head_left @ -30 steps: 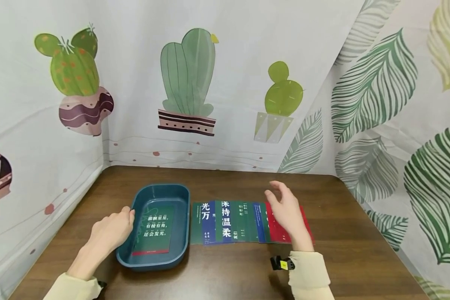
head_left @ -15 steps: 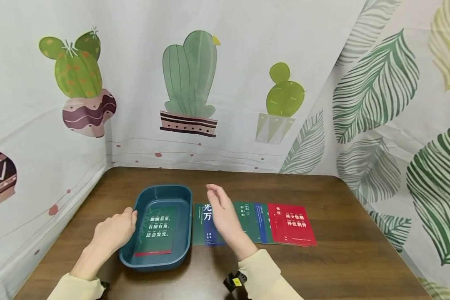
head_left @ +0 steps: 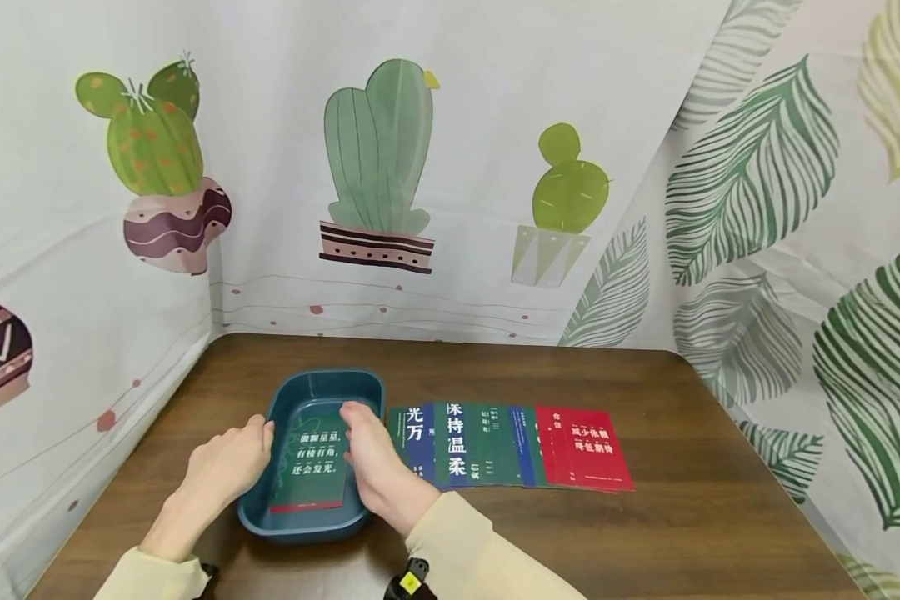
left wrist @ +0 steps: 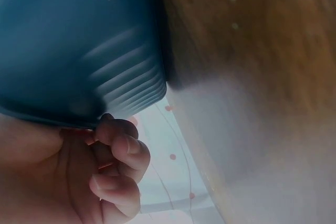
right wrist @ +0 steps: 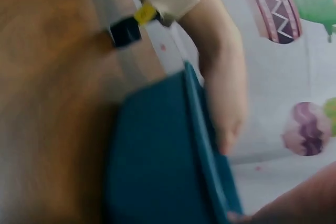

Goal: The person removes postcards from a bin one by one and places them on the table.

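A deep blue plastic tray stands on the left of the table, with a green card lying flat inside, white characters on its face and a red strip along its lower edge. My left hand grips the tray's left rim; the left wrist view has its fingertips curled under that edge. Over the tray's right side, my right hand reaches in, its fingers above the right edge of the green card. Nothing shows between those fingers. Part of the tray's right rim is hidden behind this hand.
Right of the tray, an overlapping row of green and blue cards ends in red cards. Behind the brown wooden table hangs a white cloth printed with cacti and leaves.
My right hand has swept left from above the red cards, past the middle of the row, to over the tray. My left hand keeps its hold on the rim.
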A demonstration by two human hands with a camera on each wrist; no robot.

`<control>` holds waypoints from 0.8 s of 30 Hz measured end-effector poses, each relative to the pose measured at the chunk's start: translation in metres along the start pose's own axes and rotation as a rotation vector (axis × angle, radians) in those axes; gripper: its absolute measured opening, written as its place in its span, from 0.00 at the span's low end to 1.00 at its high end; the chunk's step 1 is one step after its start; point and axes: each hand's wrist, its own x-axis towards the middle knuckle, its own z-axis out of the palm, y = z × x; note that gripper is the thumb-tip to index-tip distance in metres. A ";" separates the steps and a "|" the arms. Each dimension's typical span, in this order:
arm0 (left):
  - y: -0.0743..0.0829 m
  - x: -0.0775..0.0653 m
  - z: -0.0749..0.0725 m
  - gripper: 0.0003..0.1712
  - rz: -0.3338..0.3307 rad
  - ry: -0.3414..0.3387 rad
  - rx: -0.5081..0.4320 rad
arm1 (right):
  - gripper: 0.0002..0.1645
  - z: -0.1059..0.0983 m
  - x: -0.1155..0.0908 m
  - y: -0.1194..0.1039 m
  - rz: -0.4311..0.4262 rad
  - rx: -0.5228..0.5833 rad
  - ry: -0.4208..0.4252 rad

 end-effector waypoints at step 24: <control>0.000 -0.001 -0.001 0.18 0.008 -0.002 -0.004 | 0.33 0.016 0.016 0.027 0.168 0.063 0.169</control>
